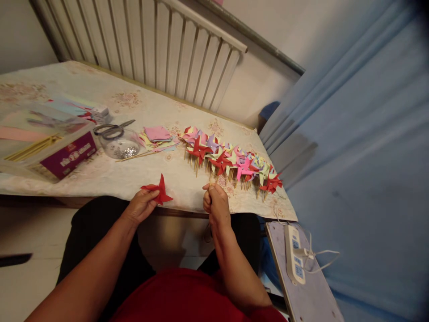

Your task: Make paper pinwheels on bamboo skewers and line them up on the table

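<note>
My left hand (144, 205) pinches a red paper pinwheel (161, 191) between thumb and fingers, just above the table's front edge. Its pointed blades spread out past my fingertips. My right hand (217, 199) is closed in a fist with the thumb on top, around what looks like a thin wooden stick (211, 180); only a short pale end shows and the rest is hidden. Just beyond this hand, many finished pinwheels (221, 162) in red, pink, yellow and purple lie in a long row, their sticks pointing towards me.
A clear plastic box (69, 156) with wooden sticks stands at the left. Beside it are scissors (114, 129) on a round tub (124, 148) of small shiny pieces, and stacked paper squares (158, 135). A power strip (295, 255) with a white cable lies at the right, near a blue curtain (355, 147).
</note>
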